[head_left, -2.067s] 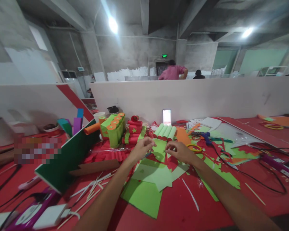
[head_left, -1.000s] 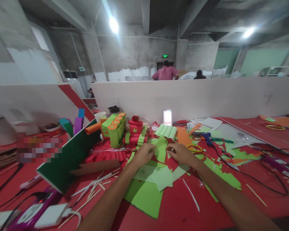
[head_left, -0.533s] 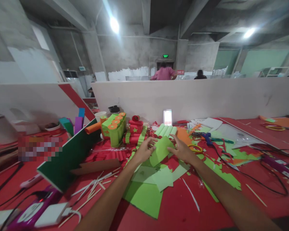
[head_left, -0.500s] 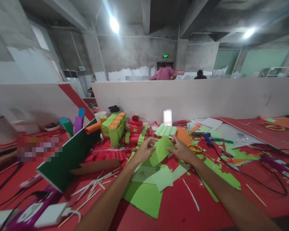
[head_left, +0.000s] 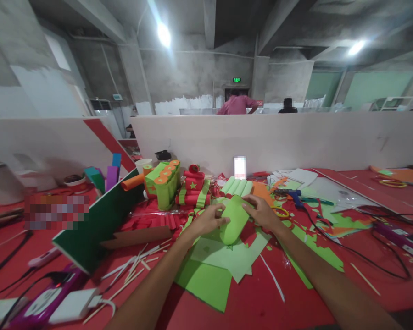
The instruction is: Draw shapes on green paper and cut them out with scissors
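Between my hands a bright green sheet [head_left: 234,222], foam or card, is bent into a curve. My left hand [head_left: 211,219] pinches its left edge, and my right hand [head_left: 258,210] grips its upper right edge. Under it lie pale green sheets [head_left: 216,252] and a larger bright green sheet [head_left: 206,282]. Just behind my hands sit several pale green rolls [head_left: 236,186] side by side. Left of them are red rolls with green bands and a star [head_left: 193,187], then a green block with orange round tops [head_left: 165,181].
A blue glue gun [head_left: 294,197] and yellow-handled scissors [head_left: 281,212] lie to the right, with green scraps [head_left: 313,250] and a black cable. At left are a dark green board [head_left: 96,224], thin wooden sticks [head_left: 134,270] and a purple power strip [head_left: 51,298]. A lit phone [head_left: 240,167] stands behind.
The bright green sheet has turned more upright and curls more, its lower edge now rounded. Both hands shifted slightly with it. A pale green sheet beneath it has changed position.
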Tool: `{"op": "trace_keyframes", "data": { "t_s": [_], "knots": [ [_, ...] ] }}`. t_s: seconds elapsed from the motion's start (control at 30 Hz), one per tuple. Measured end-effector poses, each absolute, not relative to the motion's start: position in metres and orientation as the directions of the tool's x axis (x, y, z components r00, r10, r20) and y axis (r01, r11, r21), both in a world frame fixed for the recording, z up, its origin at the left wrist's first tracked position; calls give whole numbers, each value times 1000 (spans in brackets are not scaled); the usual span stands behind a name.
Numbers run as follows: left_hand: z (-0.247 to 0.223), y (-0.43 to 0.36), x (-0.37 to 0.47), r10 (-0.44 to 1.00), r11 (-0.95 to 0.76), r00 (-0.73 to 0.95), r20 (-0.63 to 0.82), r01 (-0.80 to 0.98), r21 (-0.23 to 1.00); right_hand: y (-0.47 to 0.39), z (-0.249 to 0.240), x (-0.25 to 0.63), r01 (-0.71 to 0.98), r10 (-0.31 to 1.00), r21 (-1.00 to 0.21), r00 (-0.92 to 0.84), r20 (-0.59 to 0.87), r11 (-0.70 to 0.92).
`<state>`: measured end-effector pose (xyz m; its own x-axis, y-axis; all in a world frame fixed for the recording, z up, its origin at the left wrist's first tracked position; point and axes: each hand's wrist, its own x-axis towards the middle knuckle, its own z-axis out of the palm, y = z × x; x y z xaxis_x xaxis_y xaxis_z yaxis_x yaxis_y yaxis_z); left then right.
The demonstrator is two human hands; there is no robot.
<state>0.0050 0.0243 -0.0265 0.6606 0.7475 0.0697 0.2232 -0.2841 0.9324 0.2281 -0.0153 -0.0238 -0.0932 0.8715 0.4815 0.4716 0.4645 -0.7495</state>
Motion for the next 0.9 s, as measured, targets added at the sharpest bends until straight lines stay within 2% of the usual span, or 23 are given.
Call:
{"op": "trace_keyframes", "data": {
  "t_s": [0.3,0.53,0.77,0.9],
  "knots": [
    [-32,30,5,743,-336,661,108,228,914,-15,-23,229,476,895,-764,-137,425,436],
    [-30,29,5,808,-402,551,210,255,880,-15,-28,226,324,908,-851,-212,361,414],
    [-29,30,7,828,-308,528,190,146,940,-10,-23,240,219,942,-918,-12,335,330],
    [-27,36,7,854,-392,421,306,134,910,-13,-11,257,378,947,-882,39,319,282]
  ]
}}
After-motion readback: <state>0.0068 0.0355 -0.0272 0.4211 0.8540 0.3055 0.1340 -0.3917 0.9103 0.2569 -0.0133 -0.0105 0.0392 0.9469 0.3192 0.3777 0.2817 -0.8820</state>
